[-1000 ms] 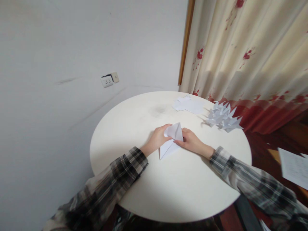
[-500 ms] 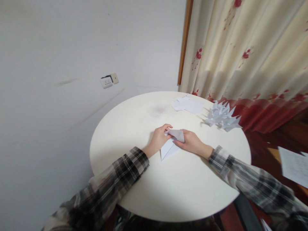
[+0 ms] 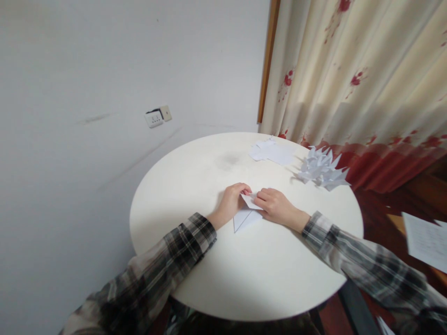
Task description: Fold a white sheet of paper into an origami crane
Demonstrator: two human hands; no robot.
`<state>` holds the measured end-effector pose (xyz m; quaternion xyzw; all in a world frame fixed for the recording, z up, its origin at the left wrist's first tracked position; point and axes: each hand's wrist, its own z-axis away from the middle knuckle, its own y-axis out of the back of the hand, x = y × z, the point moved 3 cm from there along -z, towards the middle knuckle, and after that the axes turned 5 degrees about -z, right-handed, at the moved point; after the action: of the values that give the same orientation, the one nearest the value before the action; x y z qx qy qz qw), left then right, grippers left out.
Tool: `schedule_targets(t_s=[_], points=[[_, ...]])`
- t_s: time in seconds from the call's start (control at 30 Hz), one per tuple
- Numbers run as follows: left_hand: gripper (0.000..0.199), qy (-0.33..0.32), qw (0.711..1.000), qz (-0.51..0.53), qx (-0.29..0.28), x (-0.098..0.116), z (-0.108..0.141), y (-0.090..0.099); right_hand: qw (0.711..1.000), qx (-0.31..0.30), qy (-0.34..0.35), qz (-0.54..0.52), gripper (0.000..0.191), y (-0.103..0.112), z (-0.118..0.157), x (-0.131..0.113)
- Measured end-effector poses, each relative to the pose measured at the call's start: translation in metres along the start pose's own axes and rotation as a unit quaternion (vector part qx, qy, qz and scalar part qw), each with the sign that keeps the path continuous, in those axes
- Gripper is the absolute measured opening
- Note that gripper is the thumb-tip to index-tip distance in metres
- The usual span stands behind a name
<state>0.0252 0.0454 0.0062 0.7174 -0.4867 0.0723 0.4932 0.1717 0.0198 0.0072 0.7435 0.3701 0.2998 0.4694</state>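
A partly folded sheet of white paper (image 3: 246, 218) lies on the round white table (image 3: 251, 274), one corner pointing towards me and a crease running up its middle. Its upper flap is folded over between my hands. My left hand (image 3: 233, 201) curls around the left side of the paper, fingers closed at its upper edge. On the right side, my right hand (image 3: 274, 204) is closed on the flap, the fingers bent over it. Part of the paper is hidden under both hands.
At the back of the table lie several loose white sheets (image 3: 272, 152). A cluster of pointed folded paper shapes (image 3: 321, 168) stands at the back right. A wall with a socket (image 3: 154, 119) borders the left, a curtain (image 3: 349, 83) the right. Written pages (image 3: 424, 239) lie beyond the table.
The raised flap has come down flatter over the paper. My right hand has turned so its fingers lie over the flap, and my left fingers have curled in more.
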Motion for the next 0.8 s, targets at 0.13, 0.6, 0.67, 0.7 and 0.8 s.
schedule_targets(t_s=[0.13,0.6,0.67,0.7,0.8], points=[[0.023,-0.008,1.000,-0.015,-0.002,0.000,0.000,0.002,1.000,0.003,-0.022,-0.010,0.012,0.001,0.001,0.001],[0.028,0.060,0.996,-0.049,-0.036,-0.005,-0.002,-0.003,0.976,0.019,-0.206,-0.064,0.009,-0.001,0.003,0.014],[0.038,0.073,0.995,-0.054,-0.033,-0.007,-0.002,-0.003,0.970,0.021,-0.232,-0.073,0.010,-0.002,0.005,0.018],[0.044,0.079,0.995,-0.056,-0.038,-0.010,-0.001,-0.004,0.967,0.025,-0.242,-0.078,0.011,-0.002,0.006,0.021],[0.061,0.096,0.992,-0.055,-0.057,-0.018,0.001,-0.008,0.960,0.036,-0.262,-0.092,0.013,-0.002,0.008,0.026]])
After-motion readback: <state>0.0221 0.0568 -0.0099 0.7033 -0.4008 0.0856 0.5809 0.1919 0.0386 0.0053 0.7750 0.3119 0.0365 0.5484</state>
